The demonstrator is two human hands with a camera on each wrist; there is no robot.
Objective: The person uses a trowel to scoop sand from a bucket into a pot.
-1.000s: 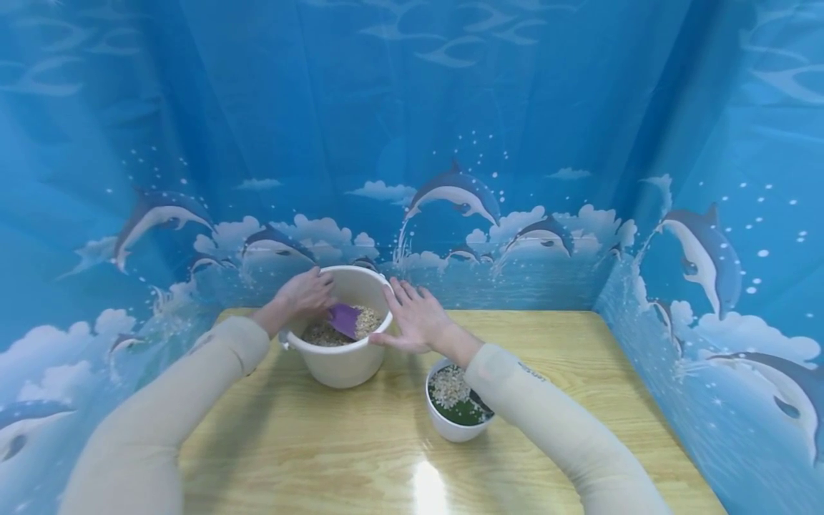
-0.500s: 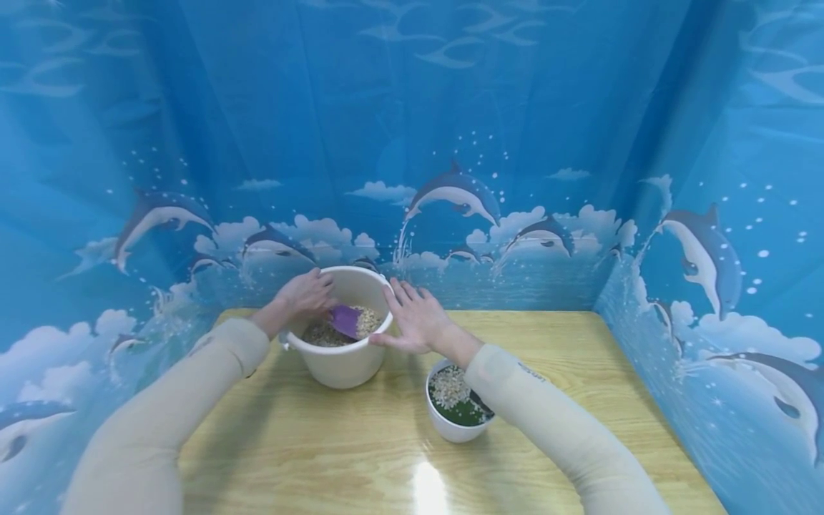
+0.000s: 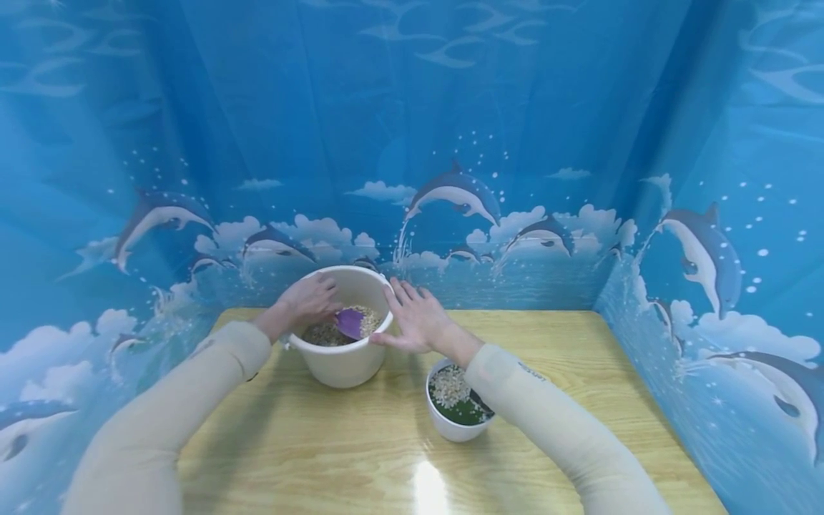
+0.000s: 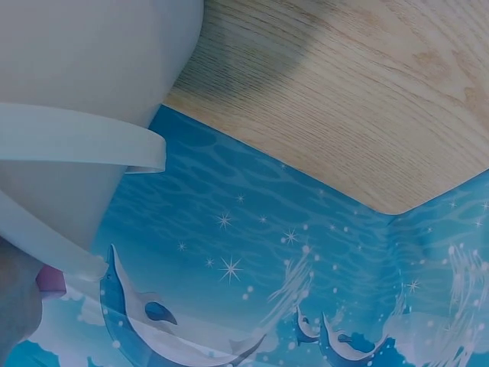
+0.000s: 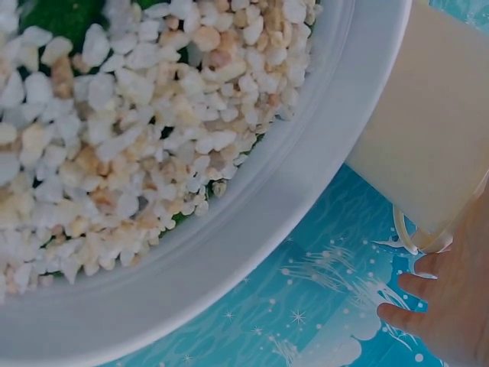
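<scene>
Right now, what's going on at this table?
A person is working at a white bucket of pale gravel on a wooden table. The left hand reaches into the bucket and holds a purple scoop over the gravel. The right hand rests with straight fingers against the bucket's rim. Nearer the person stands a small white pot, partly covered with the same gravel over green.
</scene>
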